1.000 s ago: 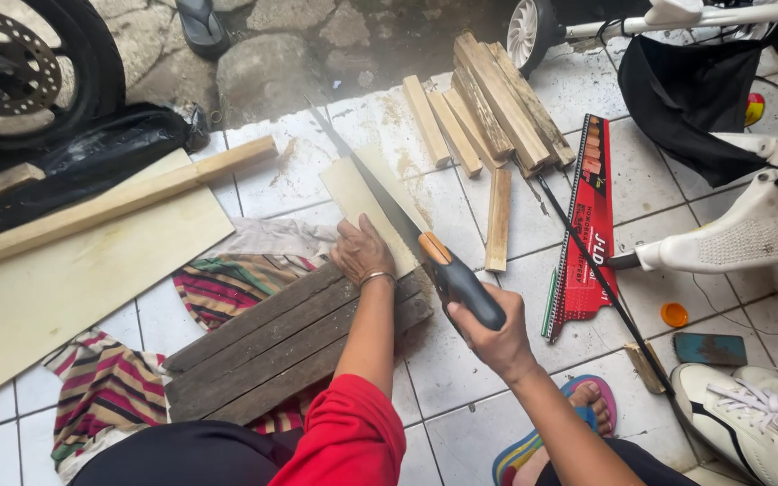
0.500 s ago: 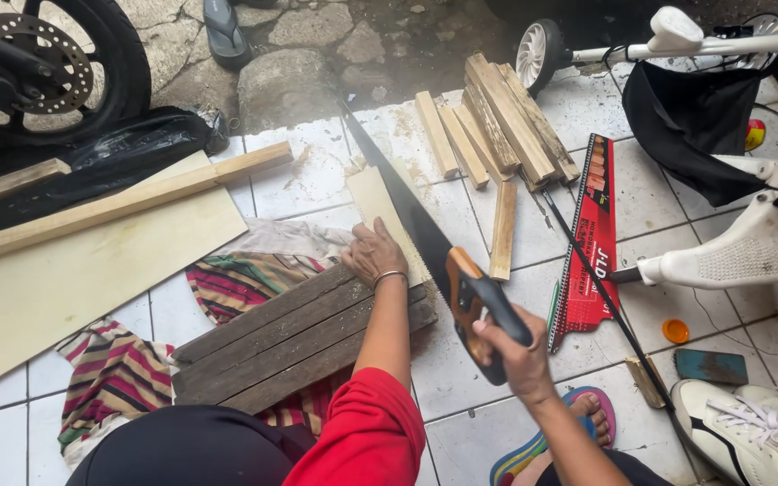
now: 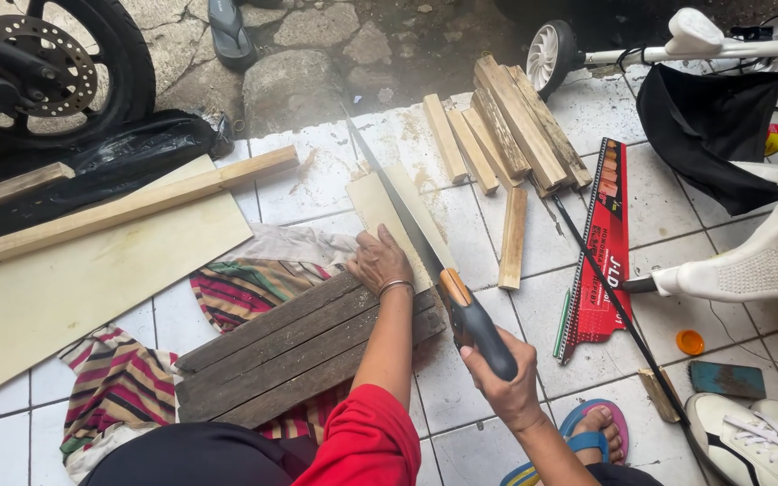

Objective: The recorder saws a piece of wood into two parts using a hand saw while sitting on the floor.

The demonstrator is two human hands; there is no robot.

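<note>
Right hand (image 3: 502, 382) clenched round dark grip of handsaw (image 3: 425, 256), blade running up across pale thin board (image 3: 380, 202). Left hand (image 3: 378, 261) flat, fingers spread, pressing on that board where it lies over grey plank stack (image 3: 303, 346). Striped cloth (image 3: 240, 288) under the stack. Loose wood offcuts (image 3: 511, 121) beyond the board; red saw packaging (image 3: 601, 243) right of it, on tiled floor (image 3: 470, 378).
</note>
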